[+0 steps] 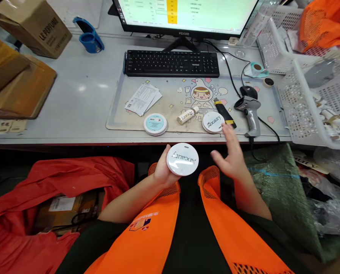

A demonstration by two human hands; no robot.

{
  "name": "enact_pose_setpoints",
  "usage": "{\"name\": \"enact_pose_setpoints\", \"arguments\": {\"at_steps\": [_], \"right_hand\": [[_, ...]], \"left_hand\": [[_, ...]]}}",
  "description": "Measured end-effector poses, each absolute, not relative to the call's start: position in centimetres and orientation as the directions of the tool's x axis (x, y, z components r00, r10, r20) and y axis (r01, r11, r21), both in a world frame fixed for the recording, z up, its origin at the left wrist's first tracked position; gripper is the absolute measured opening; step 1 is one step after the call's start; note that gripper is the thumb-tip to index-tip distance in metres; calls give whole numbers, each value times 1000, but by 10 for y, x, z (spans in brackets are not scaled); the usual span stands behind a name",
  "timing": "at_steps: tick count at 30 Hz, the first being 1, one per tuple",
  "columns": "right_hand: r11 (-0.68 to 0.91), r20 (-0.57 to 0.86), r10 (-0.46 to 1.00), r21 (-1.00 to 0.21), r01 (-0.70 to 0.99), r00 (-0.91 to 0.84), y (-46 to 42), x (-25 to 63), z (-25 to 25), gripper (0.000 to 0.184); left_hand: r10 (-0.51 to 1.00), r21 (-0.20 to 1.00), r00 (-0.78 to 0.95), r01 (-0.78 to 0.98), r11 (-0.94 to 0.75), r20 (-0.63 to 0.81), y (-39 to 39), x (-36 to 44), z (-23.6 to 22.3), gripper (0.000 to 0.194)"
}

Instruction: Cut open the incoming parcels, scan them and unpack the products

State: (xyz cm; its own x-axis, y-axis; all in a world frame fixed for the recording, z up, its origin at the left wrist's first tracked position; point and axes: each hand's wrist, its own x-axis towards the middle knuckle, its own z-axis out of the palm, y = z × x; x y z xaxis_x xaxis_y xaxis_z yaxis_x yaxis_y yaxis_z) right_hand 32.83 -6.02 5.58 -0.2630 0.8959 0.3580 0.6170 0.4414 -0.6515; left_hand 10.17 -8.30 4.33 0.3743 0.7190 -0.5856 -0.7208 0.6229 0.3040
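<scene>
My left hand (163, 170) holds a round white jar (182, 161) over my lap, its lid, printed with "beauty", facing up. On the desk's front edge lies a second white jar (212, 121) with similar lettering. The fingertips of my right hand (232, 156) reach its edge, fingers stretched and thumb apart; whether they touch it I cannot tell. Left of it lies a small bottle (187, 115) with a gold-coloured base. Farther left, another round jar (155, 124) shows a pale blue label. A black and yellow box cutter (225, 113) rests just behind the second jar.
Behind the mat (170, 87) stand a keyboard (172, 63) and a monitor (187, 15). Paper slips (142, 99) lie on the mat. At right are a barcode scanner (251, 116), its cable and white baskets (304, 106). Cardboard boxes (15, 87) sit at left.
</scene>
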Motion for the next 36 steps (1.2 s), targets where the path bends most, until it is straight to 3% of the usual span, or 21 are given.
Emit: {"name": "enact_pose_setpoints", "arguments": {"at_steps": [4,9,12,14,17,19,22,24,27,29,32,36], "right_hand": [[560,309,802,-686,463,-511,-70,292,55,102],[546,365,816,-741,391,-449,-74,293,61,92],[408,328,906,-846,344,-267,-73,306,60,97],[205,170,967,-961,186,-188,-72,305,52,94],[-65,-73,963,-997,39,-261,-72,297,35,84],[0,-27,981,-990,139,-194,-74,292,28,74],[254,299,951,-899,358,76,-83,286,28,46],[297,378,921,-840,454,98,-89,281,30,32],[217,256,966,-866,450,25,-91,269,30,26],[133,152,988,-939,318,37,-88,262,25,28],[-27,-28,999,-1000,-8,40,-83,255,16,31],[-114,-147,983,-959,-261,111,-87,248,12,46]], "left_hand": [[728,332,364,-711,620,-581,-83,117,37,61],[732,349,383,-692,632,-564,-80,112,26,57],[732,299,445,-707,641,-516,-77,100,22,58],[721,264,536,-690,674,-440,-76,94,21,61],[659,250,638,-616,747,-398,-74,93,18,61],[666,273,607,-616,739,-434,-74,99,15,58],[823,438,346,-718,541,-450,-77,112,7,59],[925,618,124,-711,335,-359,-82,121,-3,66],[992,886,-86,-462,42,-93,-89,129,-24,86],[988,972,-114,-197,-130,109,-90,130,-40,98],[952,952,-60,74,-296,301,-86,129,-59,100],[935,925,28,140,-354,353,-82,132,-67,95]]}}
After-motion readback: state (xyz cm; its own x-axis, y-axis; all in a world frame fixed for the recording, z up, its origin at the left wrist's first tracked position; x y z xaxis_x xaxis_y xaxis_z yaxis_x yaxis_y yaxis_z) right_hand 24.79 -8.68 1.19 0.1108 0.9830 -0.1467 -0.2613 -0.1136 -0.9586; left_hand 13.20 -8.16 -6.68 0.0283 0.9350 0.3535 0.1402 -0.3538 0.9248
